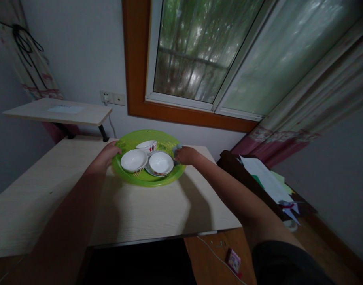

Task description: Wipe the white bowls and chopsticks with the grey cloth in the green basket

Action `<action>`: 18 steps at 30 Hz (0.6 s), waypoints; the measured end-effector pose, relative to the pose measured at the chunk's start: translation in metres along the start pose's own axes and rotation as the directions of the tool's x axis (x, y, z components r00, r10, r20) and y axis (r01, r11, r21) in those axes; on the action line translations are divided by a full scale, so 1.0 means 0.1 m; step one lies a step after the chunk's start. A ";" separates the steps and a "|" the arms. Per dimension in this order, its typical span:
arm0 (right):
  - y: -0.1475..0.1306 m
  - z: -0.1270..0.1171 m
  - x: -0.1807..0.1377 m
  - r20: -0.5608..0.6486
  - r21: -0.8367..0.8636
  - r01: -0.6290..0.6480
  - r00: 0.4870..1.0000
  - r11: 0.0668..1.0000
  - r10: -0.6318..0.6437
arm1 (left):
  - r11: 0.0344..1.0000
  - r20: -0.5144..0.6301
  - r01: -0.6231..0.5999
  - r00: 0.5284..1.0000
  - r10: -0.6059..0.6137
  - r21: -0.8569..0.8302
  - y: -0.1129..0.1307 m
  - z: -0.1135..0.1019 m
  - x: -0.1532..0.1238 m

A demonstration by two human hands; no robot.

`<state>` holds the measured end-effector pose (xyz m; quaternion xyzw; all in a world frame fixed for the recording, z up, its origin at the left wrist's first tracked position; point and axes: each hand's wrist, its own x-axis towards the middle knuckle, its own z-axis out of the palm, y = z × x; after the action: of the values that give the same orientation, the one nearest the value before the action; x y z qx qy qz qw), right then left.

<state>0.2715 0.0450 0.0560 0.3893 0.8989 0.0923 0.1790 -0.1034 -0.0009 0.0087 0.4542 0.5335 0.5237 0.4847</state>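
Note:
A round green tray [152, 183] is at the far side of the pale wooden desk [152, 213]. My left hand [108, 153] is closed on its left rim. At the right side of the tray, my right hand [185, 155] is closed on a light grey-blue cloth [177, 148], held against the rim. Three white bowls are in the tray: a front-left bowl [134, 160], a front-right bowl [161, 163] resting on a plate [150, 170], and a tilted rear bowl [147, 146] with red and dark figures on its side. The fingertips of my right hand are partly hidden.
On the left, a raised shelf [57, 111] stands on the desk with a paper sheet on it. Behind are a wall socket [112, 97] and window [199, 59]. Papers [266, 178] lie on dark furniture at right; a pink box [233, 261] and white cable are on the floor.

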 end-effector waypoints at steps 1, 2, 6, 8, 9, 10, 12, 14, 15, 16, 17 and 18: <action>0.01 0.03 0.06 -0.025 -0.030 0.019 1.000 0.999 -0.020 | 1.000 0.003 0.005 1.000 -0.005 0.007 0.00 0.00 0.00; 0.01 0.05 0.11 -0.041 -0.046 0.024 0.999 0.999 -0.026 | 1.000 0.002 0.009 1.000 -0.009 0.012 0.01 0.00 0.00; -0.01 0.07 0.17 -0.055 -0.011 -0.030 0.998 0.999 0.029 | 1.000 -0.008 0.027 1.000 -0.027 0.008 -0.02 -0.01 0.05; -0.04 0.05 0.10 -0.045 0.022 -0.047 0.998 0.999 0.048 | 0.999 -0.011 0.038 0.999 -0.038 0.007 -0.04 -0.01 0.07; -0.07 0.03 0.05 -0.029 0.038 -0.049 0.998 0.998 0.050 | 0.999 -0.020 0.042 0.999 -0.042 0.012 -0.05 -0.02 0.07; -0.11 0.01 -0.01 -0.005 0.055 -0.047 0.999 0.997 0.047 | 0.999 -0.032 0.040 0.999 -0.040 0.017 -0.06 -0.02 0.07; -0.22 -0.04 -0.16 0.063 0.104 -0.027 0.998 0.994 0.020 | 0.999 -0.047 0.035 0.998 -0.034 0.024 -0.08 -0.03 0.07; -0.33 -0.11 -0.30 0.121 0.189 -0.013 0.993 0.982 -0.011 | 0.999 -0.043 0.025 0.999 -0.024 0.022 -0.09 -0.03 0.05; -0.38 -0.14 -0.37 0.148 0.246 -0.011 0.989 0.969 -0.026 | 1.000 -0.042 0.020 0.999 -0.020 0.018 -0.09 -0.03 0.04; -0.42 -0.17 -0.43 0.154 0.300 -0.006 0.987 0.954 -0.042 | 1.000 -0.038 0.014 0.999 -0.014 0.013 -0.09 -0.03 0.04; -0.44 -0.19 -0.48 0.157 0.352 0.001 0.986 0.936 -0.060 | 1.000 -0.033 0.009 0.999 -0.009 0.008 -0.09 -0.03 0.03; -0.44 -0.20 -0.52 0.152 0.405 0.010 0.985 0.914 -0.079 | 1.000 -0.026 0.006 1.000 -0.006 0.006 -0.09 -0.03 0.03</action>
<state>0.2673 -0.0235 0.0743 0.4034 0.8892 -0.1313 0.1711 -0.1066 0.0018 -0.0009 0.4470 0.5427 0.5266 0.4779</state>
